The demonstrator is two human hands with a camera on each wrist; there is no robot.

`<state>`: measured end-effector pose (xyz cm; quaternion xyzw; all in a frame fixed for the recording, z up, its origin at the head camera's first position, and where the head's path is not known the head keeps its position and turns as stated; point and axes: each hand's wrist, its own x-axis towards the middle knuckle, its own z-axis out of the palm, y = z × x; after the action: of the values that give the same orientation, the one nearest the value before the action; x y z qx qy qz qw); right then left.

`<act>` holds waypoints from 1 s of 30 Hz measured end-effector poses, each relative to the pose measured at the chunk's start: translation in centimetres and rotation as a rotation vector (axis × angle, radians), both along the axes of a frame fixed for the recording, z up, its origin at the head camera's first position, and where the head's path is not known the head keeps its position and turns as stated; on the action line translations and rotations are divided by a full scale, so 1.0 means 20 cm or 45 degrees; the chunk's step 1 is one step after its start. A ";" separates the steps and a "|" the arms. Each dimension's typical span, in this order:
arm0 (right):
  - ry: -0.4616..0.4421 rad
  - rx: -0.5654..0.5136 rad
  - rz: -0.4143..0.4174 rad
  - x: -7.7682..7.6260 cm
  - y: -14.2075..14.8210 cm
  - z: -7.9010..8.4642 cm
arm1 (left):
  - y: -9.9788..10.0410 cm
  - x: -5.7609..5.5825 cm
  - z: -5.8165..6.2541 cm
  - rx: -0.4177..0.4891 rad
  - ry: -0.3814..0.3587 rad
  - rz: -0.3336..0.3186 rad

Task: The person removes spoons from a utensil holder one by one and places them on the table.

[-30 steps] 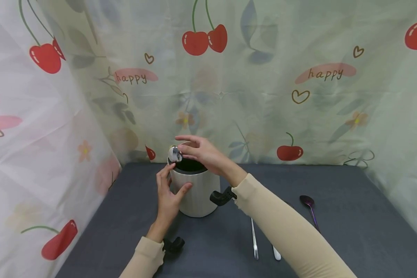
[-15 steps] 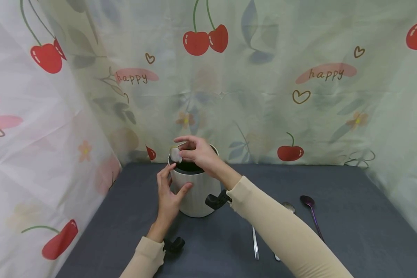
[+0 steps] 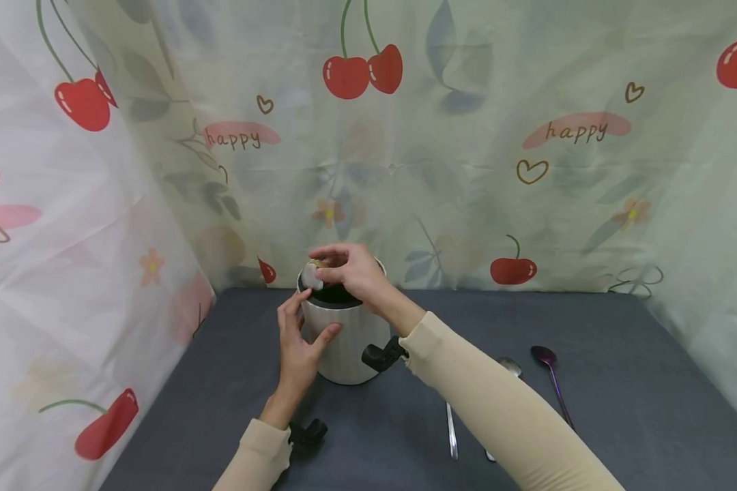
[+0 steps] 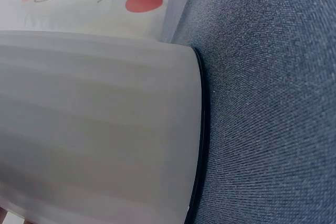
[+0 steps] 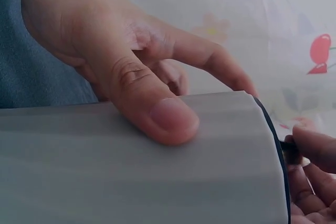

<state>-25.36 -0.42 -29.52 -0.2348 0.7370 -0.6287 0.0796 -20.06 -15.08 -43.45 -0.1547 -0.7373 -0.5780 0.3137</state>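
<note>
A white cylindrical canister (image 3: pixel 350 341) with a dark interior stands upright near the table's back. My left hand (image 3: pixel 297 348) holds its left side, the thumb on the front wall and a fingertip at the rim; the right wrist view shows that thumb (image 5: pixel 170 121) close up. Above the mouth, my right hand (image 3: pixel 359 276) pinches what looks like a spoon (image 3: pixel 311 276) by its rounded silver end at the left rim. A gold-coloured edge shows just behind it, partly covered by the fingers. Whatever hangs inside the canister is hidden.
To the right on the dark grey tablecloth (image 3: pixel 620 395) lie a purple spoon (image 3: pixel 545 356), a silver spoon (image 3: pixel 510 366) partly under the right sleeve, and a slim silver handle (image 3: pixel 451 433). Patterned cloth walls (image 3: pixel 430 204) stand close behind and on the left.
My right hand has shifted slightly left and then a little lower over the canister's mouth. The silver rounded end has turned, and more gold edge shows behind it. The left hand stays put.
</note>
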 end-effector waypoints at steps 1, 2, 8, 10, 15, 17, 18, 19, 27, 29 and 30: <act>0.004 0.011 -0.001 0.00 0.00 0.00 | -0.01 -0.01 -0.02 -0.001 -0.002 0.003; 0.008 0.025 -0.002 0.00 0.01 0.00 | -0.01 -0.03 -0.04 -0.003 -0.005 0.007; -0.051 -0.004 0.009 -0.01 0.03 0.00 | -0.03 -0.04 -0.07 -0.015 0.014 0.001; -0.082 -0.041 -0.004 -0.02 0.04 0.01 | -0.03 -0.04 -0.07 -0.024 0.021 0.001; -0.104 -0.105 -0.041 -0.02 0.06 0.03 | -0.03 -0.04 -0.07 -0.031 0.025 0.002; -0.110 -0.126 -0.044 -0.02 0.07 0.05 | -0.03 -0.04 -0.07 -0.025 0.021 0.002; -0.117 -0.140 -0.042 -0.01 0.08 0.06 | -0.03 -0.04 -0.07 -0.024 0.017 0.005; -0.124 -0.155 -0.038 -0.01 0.08 0.06 | -0.03 -0.04 -0.07 -0.023 0.011 0.006; -0.197 -0.288 -0.038 -0.02 0.15 0.10 | -0.03 -0.03 -0.07 -0.026 -0.029 0.018; -0.205 -0.315 -0.045 -0.03 0.17 0.10 | -0.03 -0.04 -0.07 -0.023 -0.033 0.019; -0.205 -0.324 -0.047 -0.03 0.17 0.11 | -0.03 -0.04 -0.07 -0.022 -0.033 0.019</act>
<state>-26.01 3.06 -27.40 -0.1783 0.6469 -0.7352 0.0966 -20.77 -15.69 -44.78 -0.1445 -0.7475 -0.5711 0.3069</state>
